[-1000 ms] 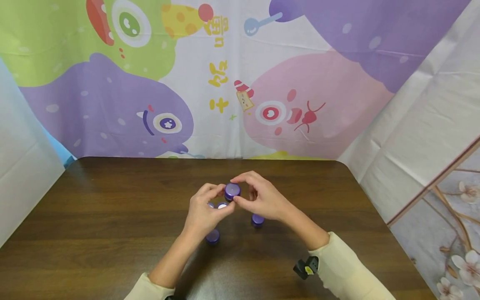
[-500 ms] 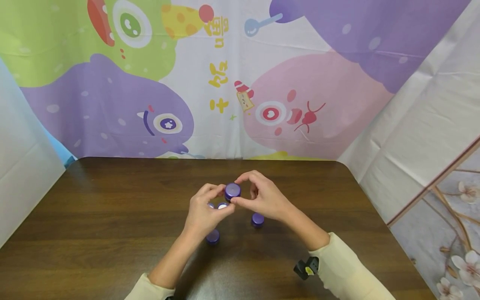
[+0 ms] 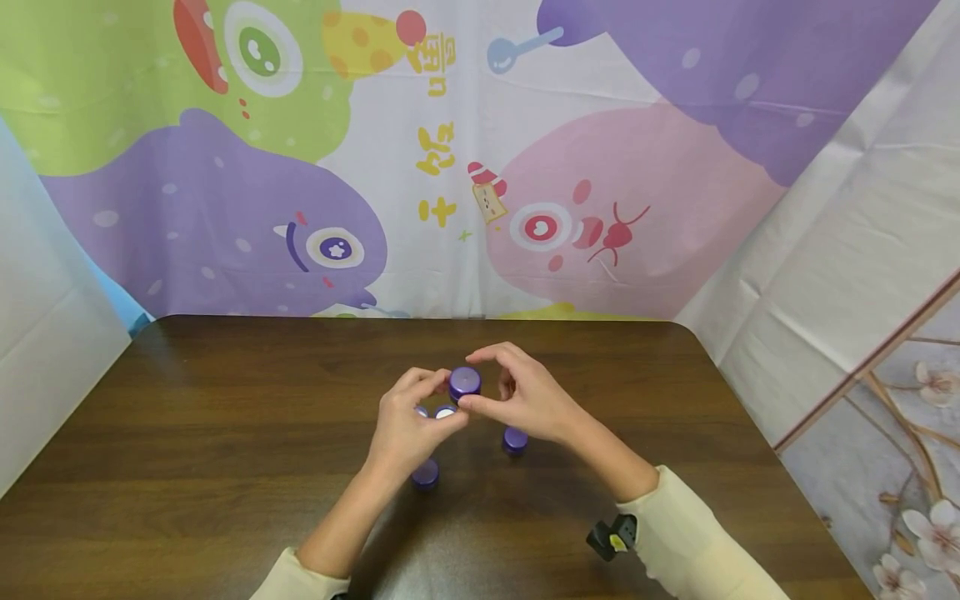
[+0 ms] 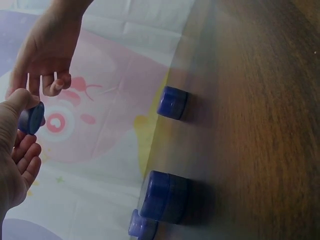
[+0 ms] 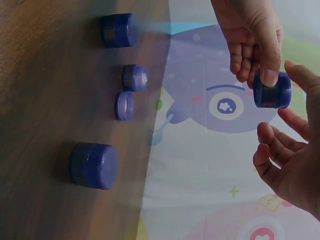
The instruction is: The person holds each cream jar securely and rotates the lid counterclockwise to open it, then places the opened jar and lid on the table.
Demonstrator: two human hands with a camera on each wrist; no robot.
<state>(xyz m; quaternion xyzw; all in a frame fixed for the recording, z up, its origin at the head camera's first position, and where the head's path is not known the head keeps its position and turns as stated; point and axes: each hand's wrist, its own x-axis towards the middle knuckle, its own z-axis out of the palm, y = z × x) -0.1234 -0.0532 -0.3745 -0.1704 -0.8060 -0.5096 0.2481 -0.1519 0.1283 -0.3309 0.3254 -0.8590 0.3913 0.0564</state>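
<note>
In the head view, a small purple jar (image 3: 465, 382) with a lid is held above the table between both hands. My left hand (image 3: 405, 425) pinches the jar's body; its thumb presses on the side in the right wrist view. My right hand (image 3: 528, 398) has its thumb and index finger curled round the lid (image 5: 285, 92), which faces it. Whether both fingertips touch the lid is hard to tell. Below stand two more lidded purple jars, one to the right (image 3: 515, 439) and one by the left wrist (image 3: 425, 473).
Behind the left hand, partly hidden, lie a small jar (image 5: 135, 77) with a whitish top and a purple lid or ring (image 5: 124, 106). The dark wooden table (image 3: 225, 433) ends at a cartoon-printed curtain (image 3: 450, 275). A black device (image 3: 611, 536) sits by the right sleeve.
The right thumb has slid a little leftward along the near side of the jar, and the index finger has shifted slightly round the far side. The left hand and the jar have stayed put.
</note>
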